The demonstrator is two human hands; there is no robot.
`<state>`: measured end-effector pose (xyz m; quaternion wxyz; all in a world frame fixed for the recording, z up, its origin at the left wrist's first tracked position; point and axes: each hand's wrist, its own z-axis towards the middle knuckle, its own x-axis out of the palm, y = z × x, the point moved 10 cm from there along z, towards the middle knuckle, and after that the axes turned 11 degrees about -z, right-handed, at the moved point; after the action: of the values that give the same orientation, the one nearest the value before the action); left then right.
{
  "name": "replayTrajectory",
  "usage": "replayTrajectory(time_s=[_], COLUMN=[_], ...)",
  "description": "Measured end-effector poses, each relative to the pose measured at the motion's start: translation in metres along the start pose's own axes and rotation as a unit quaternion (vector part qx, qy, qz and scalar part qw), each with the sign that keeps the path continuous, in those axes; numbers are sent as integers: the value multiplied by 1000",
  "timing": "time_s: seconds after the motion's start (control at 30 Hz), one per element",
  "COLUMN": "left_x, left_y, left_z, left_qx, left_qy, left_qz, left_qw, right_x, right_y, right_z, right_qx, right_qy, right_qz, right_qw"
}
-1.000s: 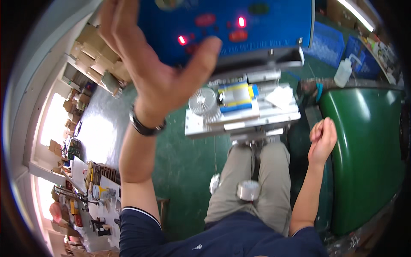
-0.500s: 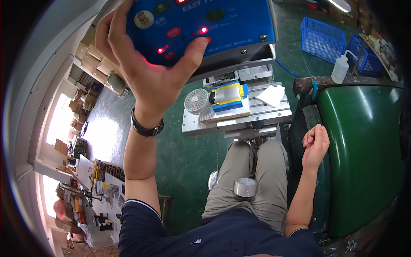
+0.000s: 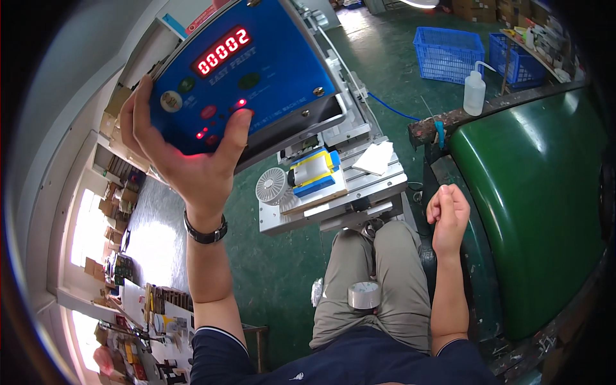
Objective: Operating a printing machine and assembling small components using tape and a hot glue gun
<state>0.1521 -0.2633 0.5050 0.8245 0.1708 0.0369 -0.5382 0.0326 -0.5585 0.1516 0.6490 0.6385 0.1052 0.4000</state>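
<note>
My left hand (image 3: 196,170) is on the blue control panel (image 3: 292,70) of a printing machine, its fingers around the left edge and its thumb pressed on a button low on the face. Red digits and small red lights glow there. Below the panel, a small white fan (image 3: 272,187) lies on its side, its handle in a blue and yellow holder (image 3: 316,172) on the machine's metal table (image 3: 314,218). My right hand (image 3: 449,212) is raised beside the green seat, fingers curled in; nothing shows in it.
A folded white cloth (image 3: 373,158) lies on the metal table. A roll of tape (image 3: 364,296) rests between my thighs. To the right are a green padded seat (image 3: 532,212) and a squeeze bottle (image 3: 474,95). Blue crates (image 3: 448,54) stand behind.
My view has shifted, so the panel, fan and table sit lower and further left, and more of the panel shows. My left thumb stays at the same button; my right hand stays curled.
</note>
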Motion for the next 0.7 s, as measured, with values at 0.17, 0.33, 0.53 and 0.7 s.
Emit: replayTrajectory(time_s=[0.17,0.33,0.53,0.7], left_x=[0,-5,-5,2], left_y=[-3,-2,2,13], left_z=[0,-5,-1,-1], left_qx=[18,15,40,-13], left_qy=[6,1,23,13], left_qz=[54,55,77,-5], left_qw=[998,998,996,1000], right_x=[7,15,24,20], right_y=[-4,5,3,-7], right_z=[-5,-1,1,3], right_qx=[14,17,14,23], right_qy=[22,37,51,44], right_qz=[10,22,32,28], right_qw=[1000,999,998,998])
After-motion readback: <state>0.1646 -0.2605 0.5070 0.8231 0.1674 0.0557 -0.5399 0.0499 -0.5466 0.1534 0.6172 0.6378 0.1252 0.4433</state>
